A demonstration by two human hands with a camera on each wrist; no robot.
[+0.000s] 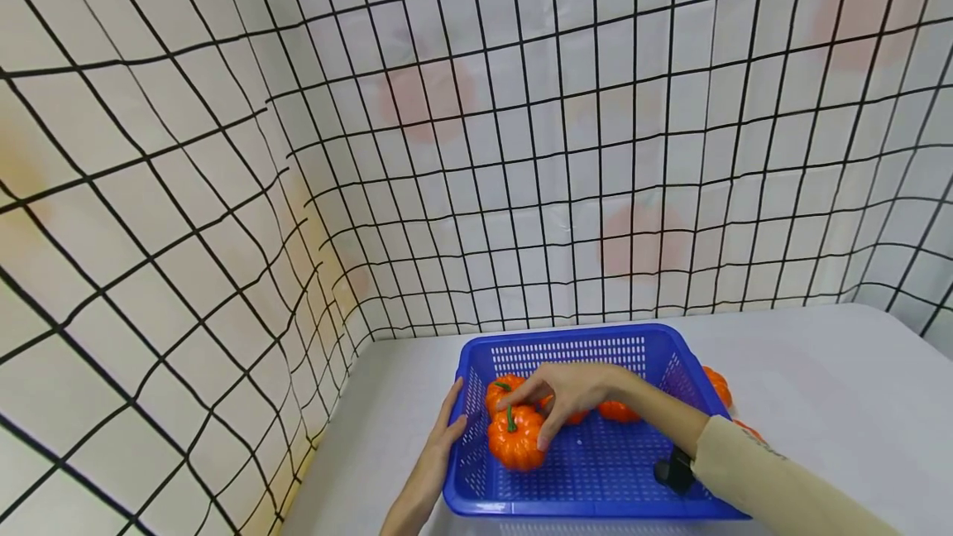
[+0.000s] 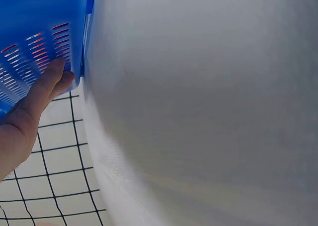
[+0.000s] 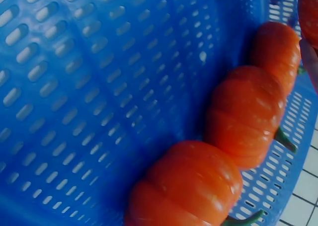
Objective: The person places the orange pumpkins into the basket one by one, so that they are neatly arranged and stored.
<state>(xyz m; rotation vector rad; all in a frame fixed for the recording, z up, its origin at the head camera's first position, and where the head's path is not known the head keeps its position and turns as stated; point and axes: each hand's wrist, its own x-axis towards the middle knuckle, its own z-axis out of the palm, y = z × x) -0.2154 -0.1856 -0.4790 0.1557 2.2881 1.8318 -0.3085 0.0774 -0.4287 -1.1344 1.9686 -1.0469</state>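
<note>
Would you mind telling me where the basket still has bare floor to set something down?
The basket floor is bare in its near right part, between the front pumpkin and the right forearm. The far left is crowded: pumpkins cluster under the right hand. The left hand rests on the left wall.

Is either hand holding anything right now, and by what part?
The right hand rests its fingers over the top of the front pumpkin in the basket; a closed grip cannot be told. The left hand presses flat against the basket's left wall.
</note>
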